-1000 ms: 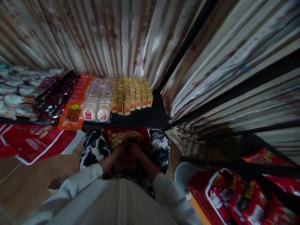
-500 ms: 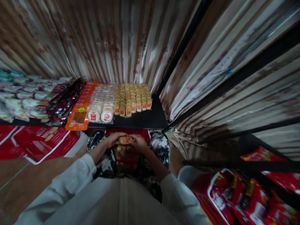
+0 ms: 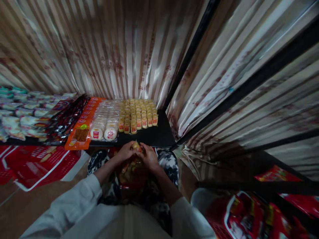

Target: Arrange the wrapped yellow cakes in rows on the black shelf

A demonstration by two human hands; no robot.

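A small, yellow-wrapped snack (image 3: 136, 145) is clamped between left hand (image 3: 126, 152) and right hand (image 3: 149, 156), presumably for steadiness, by the flat black shelf (image 3: 161, 132)'s front edge.

White packets (image 3: 11, 126) cut off at left edge, red bags (image 3: 258, 217) at bottom; basket contents (image 3: 131, 168) blurred, perhaps small packs.

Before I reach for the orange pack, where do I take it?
I'd pinch the near end of the orange pack from the front, thumb above, fingers below: that end juts past the front edge of the shelf. Dark packs and white round packs crowd its sides.
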